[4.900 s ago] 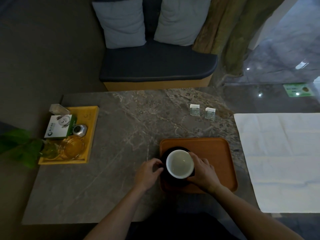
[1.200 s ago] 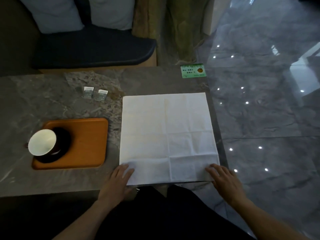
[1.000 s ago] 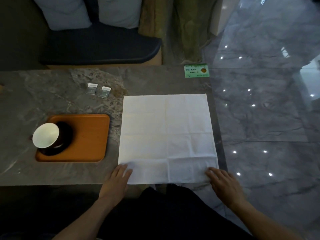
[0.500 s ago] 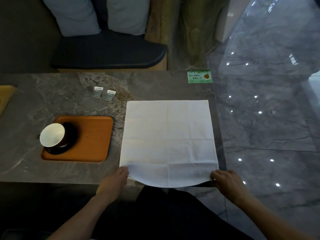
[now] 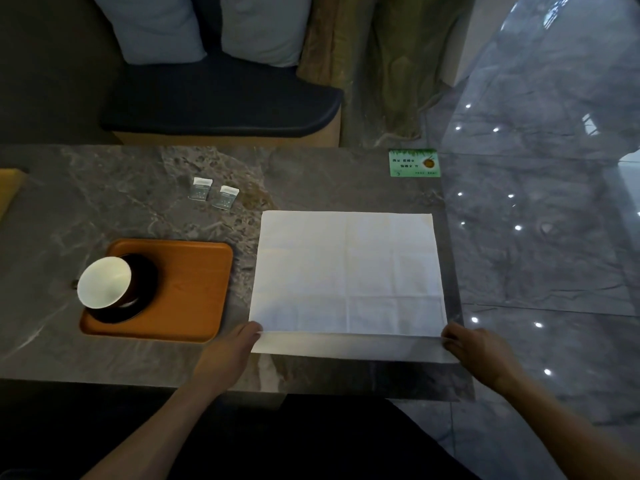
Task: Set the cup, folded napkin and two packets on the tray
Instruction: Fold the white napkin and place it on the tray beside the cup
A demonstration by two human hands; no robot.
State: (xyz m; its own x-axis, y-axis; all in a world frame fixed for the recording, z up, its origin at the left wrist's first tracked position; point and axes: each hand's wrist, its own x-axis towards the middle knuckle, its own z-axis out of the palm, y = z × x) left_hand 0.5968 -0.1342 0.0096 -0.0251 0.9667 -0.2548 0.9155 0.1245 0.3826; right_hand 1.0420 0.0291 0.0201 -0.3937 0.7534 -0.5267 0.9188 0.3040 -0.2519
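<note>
On the tray (image 5: pixel 194 285) sits only the cup (image 5: pixel 104 282).

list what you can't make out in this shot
Head view only:
- Print on the two packets: too small.
- Text on the green card: too small.
- Yellow tray: cut off by the left edge.
- Cup handle: hidden behind the cup.

White napkin (image 5: pixel 348 271) flat beside orange tray (image 5: pixel 194 289) bearing cup (image 5: pixel 104 282); two packets (image 5: pixel 214 194) beyond.
</note>
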